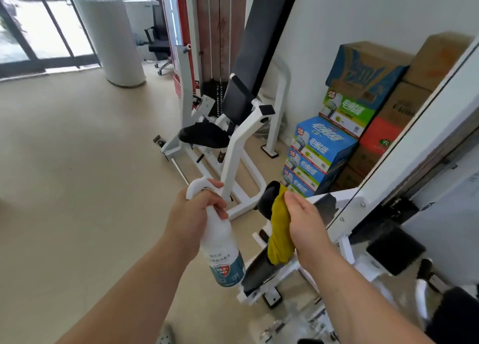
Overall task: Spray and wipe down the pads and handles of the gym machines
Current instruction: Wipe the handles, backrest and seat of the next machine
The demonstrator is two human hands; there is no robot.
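Note:
My left hand (197, 209) grips the neck of a white spray bottle (223, 250) with a blue label, its nozzle pointing right. My right hand (305, 219) holds a yellow cloth (280, 229) wrapped against a black padded handle (268, 196) of the near white machine. The cloth hangs down below my fingers. Further back stands a second white machine with a long black back pad (261, 40) and a black seat pad (204, 135).
Stacked cardboard boxes (344, 126) stand against the white wall on the right. The near machine's white frame (404, 146) slants across the right side. Beige floor (77, 162) spreads to the left; a white column (114, 38) and an office chair (160, 43) are at the back.

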